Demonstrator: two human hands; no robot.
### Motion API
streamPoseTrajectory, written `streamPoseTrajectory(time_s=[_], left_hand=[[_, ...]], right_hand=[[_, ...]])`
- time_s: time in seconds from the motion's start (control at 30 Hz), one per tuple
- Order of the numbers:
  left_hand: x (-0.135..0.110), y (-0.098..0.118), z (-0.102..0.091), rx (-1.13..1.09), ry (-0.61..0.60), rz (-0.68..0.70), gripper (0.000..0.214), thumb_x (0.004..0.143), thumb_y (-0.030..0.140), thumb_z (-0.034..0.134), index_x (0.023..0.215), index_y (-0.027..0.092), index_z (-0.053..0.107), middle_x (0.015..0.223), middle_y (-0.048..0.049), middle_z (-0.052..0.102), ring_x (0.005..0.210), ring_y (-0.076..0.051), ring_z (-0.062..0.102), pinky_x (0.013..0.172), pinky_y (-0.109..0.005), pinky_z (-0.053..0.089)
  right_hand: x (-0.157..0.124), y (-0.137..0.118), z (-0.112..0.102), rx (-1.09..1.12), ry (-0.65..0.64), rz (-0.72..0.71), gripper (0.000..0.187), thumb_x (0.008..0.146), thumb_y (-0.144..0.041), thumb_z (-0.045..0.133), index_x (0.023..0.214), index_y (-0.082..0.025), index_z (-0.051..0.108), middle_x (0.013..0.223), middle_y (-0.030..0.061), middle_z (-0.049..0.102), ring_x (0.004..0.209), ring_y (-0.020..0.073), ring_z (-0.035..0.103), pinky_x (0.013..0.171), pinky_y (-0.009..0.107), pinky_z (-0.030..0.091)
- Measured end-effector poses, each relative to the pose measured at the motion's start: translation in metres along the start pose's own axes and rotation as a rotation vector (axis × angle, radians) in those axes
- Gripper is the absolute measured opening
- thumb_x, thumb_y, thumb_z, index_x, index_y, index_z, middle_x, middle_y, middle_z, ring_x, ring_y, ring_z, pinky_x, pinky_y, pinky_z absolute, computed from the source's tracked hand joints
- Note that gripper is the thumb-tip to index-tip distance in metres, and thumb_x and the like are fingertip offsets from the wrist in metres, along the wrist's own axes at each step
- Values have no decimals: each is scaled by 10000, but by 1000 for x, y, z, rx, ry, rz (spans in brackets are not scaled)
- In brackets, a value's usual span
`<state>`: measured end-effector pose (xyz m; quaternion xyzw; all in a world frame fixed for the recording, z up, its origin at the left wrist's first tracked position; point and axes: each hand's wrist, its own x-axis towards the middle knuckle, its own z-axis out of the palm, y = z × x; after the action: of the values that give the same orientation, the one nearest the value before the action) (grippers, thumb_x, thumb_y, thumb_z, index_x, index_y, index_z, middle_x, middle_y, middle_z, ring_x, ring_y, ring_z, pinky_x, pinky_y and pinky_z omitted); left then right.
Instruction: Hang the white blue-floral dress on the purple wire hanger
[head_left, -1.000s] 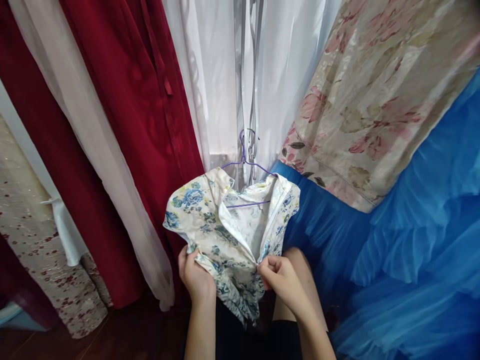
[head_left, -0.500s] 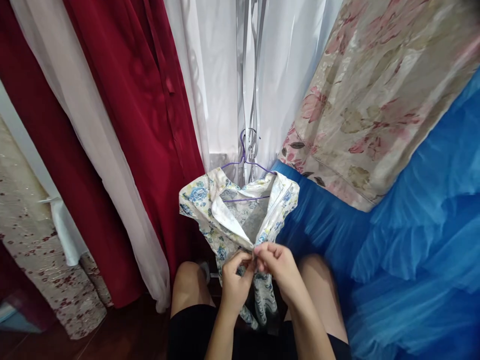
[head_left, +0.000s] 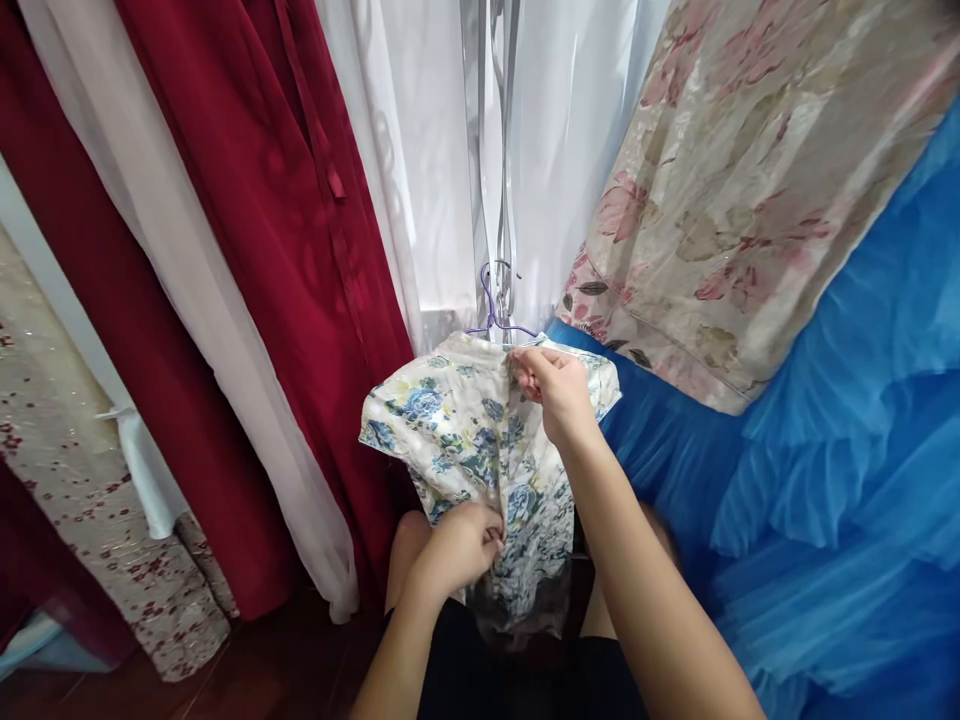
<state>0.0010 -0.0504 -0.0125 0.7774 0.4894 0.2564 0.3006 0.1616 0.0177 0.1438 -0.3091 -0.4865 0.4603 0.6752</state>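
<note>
A small white dress with blue flowers point(head_left: 465, 440) hangs on a purple wire hanger point(head_left: 491, 300) in front of me. Its back opening is now closed. My right hand point(head_left: 551, 385) is pinched at the top of the dress near the collar, fingers pressed together on the fabric or a small zip pull that I cannot make out. My left hand point(head_left: 457, 545) grips the lower part of the dress and holds it taut. My knees show below the dress.
Hanging garments crowd around: a dark red dress point(head_left: 247, 230) and sheer white fabric point(head_left: 180, 290) at left, white gauze point(head_left: 427, 150) behind, a pink floral garment point(head_left: 735, 200) and blue tulle point(head_left: 825, 480) at right. A speckled beige garment point(head_left: 82, 500) hangs far left above dark wooden floor point(head_left: 247, 670).
The dress opening, spread open a second ago, has closed. My right hand rose from the bottom of the opening to the collar. My left hand shifted right and stayed low on the fabric.
</note>
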Motion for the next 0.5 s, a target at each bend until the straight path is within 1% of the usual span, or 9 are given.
streamPoseTrajectory(time_s=[0.07,0.1,0.17,0.2,0.23,0.27,0.37,0.43,0.5], left_hand=[[9,23,-27,13,173,110,192,850,163,603,879,230,781,837,-36,755,769,-212,679,722,-301,477],[16,36,-42,-14,317,155,214,897,199,588,984,243,778,874,-35,757,797,-208,681,752,-304,489],[32,64,-74,-89,578,256,304,970,258,547,1238,249,692,879,-29,734,782,-183,671,768,-297,505],[41,76,-87,-92,629,324,362,991,267,529,1340,256,628,884,-24,725,760,-169,658,751,-289,504],[50,86,-98,-56,638,386,357,999,273,531,1343,249,621,908,-28,723,754,-161,647,744,-285,499],[59,95,-106,3,636,440,301,1000,275,538,1273,234,660,929,-34,722,779,-161,645,757,-287,493],[77,109,-115,192,643,550,180,995,248,551,953,181,713,923,-49,710,854,-178,641,804,-297,475],[80,108,-118,227,735,581,185,992,236,549,886,177,690,890,-43,695,868,-180,639,824,-294,470],[80,95,-127,155,908,559,164,983,257,564,904,182,686,896,-35,692,881,-177,641,839,-283,470]], right_hand=[[-6,-1,-4,-29,5,-6,158,747,-283,676,666,-151,647,485,-59,501,433,53,342,444,221,240],[-8,-2,-6,-52,1,-5,156,752,-286,673,674,-153,644,480,-60,500,432,56,350,445,221,243],[-13,-2,-7,-98,-17,-12,173,760,-301,678,674,-159,629,470,-57,505,433,64,373,451,222,256],[-15,-1,-7,-117,-34,-22,188,768,-315,685,681,-160,623,471,-53,512,438,68,388,458,223,267],[-16,0,-7,-134,-51,-37,204,779,-333,690,694,-161,620,477,-49,522,443,73,401,466,225,277],[-16,3,-7,-152,-64,-54,218,793,-351,691,714,-161,621,486,-46,530,447,76,408,473,227,285],[-14,22,-7,-244,-49,-115,241,845,-394,652,768,-169,610,498,-61,497,446,82,385,483,231,281],[-11,40,-8,-369,-13,-156,240,862,-396,619,769,-175,609,502,-60,482,454,94,385,491,237,275],[-12,58,-10,-486,-5,-158,237,854,-389,608,758,-173,626,501,-48,493,467,113,416,498,245,282]])
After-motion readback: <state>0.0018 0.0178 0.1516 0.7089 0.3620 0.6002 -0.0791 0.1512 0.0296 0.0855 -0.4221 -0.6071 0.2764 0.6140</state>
